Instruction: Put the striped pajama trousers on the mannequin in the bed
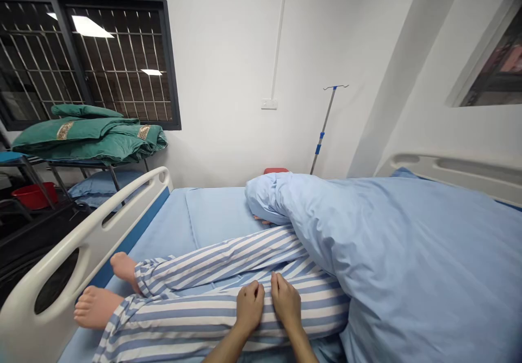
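A figure that looks like a care manikin lies on the bed in blue-and-white striped trousers, its smooth bare feet towards the footboard. My left hand is closed over the upper part of the nearer trouser leg. Close beside it, a small gap apart, my right hand is closed too, also at that leg. The curled fingers hide whether either hand grips cloth. A light blue quilt is folded back to the right and covers the upper body. Part of the manikin's hand peeks out beneath the quilt's far edge.
A cream footboard closes off the left end of the bed, and a headboard stands at the right. Behind the bed are an IV pole and a red object. Folded green quilts lie at back left, above a red basin.
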`<state>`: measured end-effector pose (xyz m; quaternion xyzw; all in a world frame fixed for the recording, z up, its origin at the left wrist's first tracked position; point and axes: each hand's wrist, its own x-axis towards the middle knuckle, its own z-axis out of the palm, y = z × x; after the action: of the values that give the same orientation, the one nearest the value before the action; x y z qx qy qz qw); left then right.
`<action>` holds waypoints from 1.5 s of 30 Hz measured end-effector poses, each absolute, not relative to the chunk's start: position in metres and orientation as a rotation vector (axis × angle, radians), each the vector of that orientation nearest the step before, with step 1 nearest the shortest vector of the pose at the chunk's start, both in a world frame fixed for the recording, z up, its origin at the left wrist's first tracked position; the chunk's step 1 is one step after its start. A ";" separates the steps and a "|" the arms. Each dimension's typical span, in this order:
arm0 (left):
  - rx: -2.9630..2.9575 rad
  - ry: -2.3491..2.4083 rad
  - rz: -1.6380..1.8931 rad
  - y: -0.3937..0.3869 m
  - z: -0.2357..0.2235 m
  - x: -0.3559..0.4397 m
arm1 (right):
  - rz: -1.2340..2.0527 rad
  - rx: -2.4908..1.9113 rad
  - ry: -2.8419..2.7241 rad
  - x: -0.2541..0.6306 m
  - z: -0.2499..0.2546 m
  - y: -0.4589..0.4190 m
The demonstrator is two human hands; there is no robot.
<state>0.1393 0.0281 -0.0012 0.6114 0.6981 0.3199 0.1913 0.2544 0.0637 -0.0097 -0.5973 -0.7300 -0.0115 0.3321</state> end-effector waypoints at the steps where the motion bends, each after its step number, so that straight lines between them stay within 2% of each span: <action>1: 1.717 1.936 0.901 0.027 -0.001 0.132 | -0.040 -1.542 -1.914 0.255 -0.010 0.063; 5: 1.747 1.943 0.877 0.016 -0.001 0.083 | -0.049 -1.549 -1.909 0.256 -0.011 0.063; 10: 1.649 2.121 0.897 -0.003 0.006 -0.016 | -0.049 -1.577 -1.913 0.254 -0.012 0.062; 16: 1.562 2.405 0.708 -0.036 0.011 -0.117 | -0.082 -1.610 -1.936 0.253 -0.012 0.061; 23: 1.486 2.636 0.478 -0.049 -0.002 -0.121 | -0.074 -1.689 -1.982 0.251 -0.013 0.064; 31: 1.627 2.591 0.460 -0.048 -0.016 -0.127 | 0.045 -1.833 -2.042 0.235 0.001 0.071; 35: 1.591 2.570 0.534 -0.049 -0.014 -0.127 | 0.212 -1.672 -2.133 0.176 0.007 0.069; 39: 1.426 2.563 0.712 -0.048 -0.010 -0.126 | 0.430 -1.393 -2.252 0.068 0.010 0.054; 45: 1.270 2.159 1.237 -0.066 -0.004 -0.157 | 0.560 -0.986 -2.334 -0.074 0.016 0.028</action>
<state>-0.1568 -0.0660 -0.0038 0.4477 0.7612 0.4360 0.1733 -0.0738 0.0281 0.0163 -0.3659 -0.8660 0.2079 0.2701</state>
